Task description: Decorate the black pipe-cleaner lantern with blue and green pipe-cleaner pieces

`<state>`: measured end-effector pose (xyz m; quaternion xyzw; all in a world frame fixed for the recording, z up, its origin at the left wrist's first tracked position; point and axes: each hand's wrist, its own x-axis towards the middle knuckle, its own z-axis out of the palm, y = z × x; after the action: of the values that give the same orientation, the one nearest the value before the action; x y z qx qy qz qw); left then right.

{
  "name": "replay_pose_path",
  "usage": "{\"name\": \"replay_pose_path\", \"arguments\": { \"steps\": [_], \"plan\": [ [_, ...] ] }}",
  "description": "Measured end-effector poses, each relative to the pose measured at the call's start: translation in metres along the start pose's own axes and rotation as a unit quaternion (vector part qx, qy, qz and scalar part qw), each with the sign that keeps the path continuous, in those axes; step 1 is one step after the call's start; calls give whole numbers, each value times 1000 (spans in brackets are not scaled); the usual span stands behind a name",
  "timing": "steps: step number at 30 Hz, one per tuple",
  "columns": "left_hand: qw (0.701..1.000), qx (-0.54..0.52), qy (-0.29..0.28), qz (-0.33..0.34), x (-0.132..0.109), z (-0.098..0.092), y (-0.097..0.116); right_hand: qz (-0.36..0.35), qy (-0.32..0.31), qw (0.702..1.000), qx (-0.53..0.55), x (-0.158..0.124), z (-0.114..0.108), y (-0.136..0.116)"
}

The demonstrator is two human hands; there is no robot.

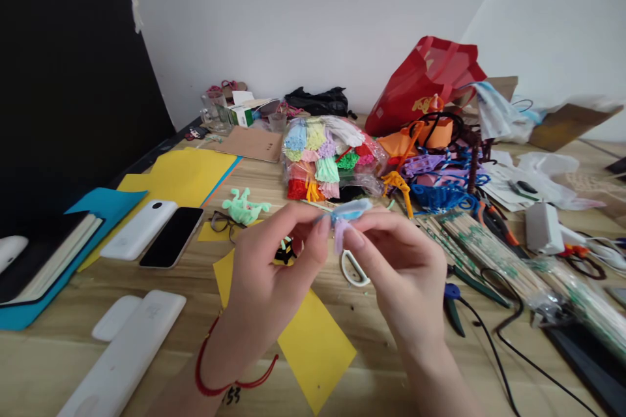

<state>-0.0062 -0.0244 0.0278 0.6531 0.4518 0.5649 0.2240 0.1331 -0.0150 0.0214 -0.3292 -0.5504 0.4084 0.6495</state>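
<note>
Near the middle of the head view, a small light-blue and lilac pipe-cleaner piece (pixel 351 210), bent into loops, is pinched between my two hands. My left hand (pixel 283 260) grips its left end with thumb and index finger; a red cord bracelet (pixel 201 365) circles that wrist. The thumb and fingertips of my right hand (pixel 408 267) close on its right and lower side. Just below the piece lies a white scissor handle (pixel 355 268), its remainder hidden. Behind my left hand are a mint-green pipe-cleaner figure (pixel 244 206) and a small black-and-yellow object (pixel 283 253), partly covered.
Bundled coloured pipe cleaners (pixel 327 155) lie in clear plastic at the back. A red bag (pixel 423 85) stands behind finished pipe-cleaner shapes. Pliers (pixel 499 221) and wrapped sticks (pixel 493 257) lie right. Yellow paper (pixel 320 339), a phone (pixel 171 238) and a white power bank (pixel 139 229) are left.
</note>
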Motion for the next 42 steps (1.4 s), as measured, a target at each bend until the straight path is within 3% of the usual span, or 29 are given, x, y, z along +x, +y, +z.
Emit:
{"name": "replay_pose_path", "arguments": {
  "steps": [10, 18, 42],
  "plan": [
    [998, 49, -1, 36, -1, -1, 2, 15, 20, 1000, 9, -1, 0, 2],
    [998, 17, -5, 64, 2, -2, 4, 4, 16, 1000, 13, -2, -2, 4],
    [997, 13, -44, 64, 3, -5, 5, 2, 15, 999, 29, -1, -1, 3]
  ]
}}
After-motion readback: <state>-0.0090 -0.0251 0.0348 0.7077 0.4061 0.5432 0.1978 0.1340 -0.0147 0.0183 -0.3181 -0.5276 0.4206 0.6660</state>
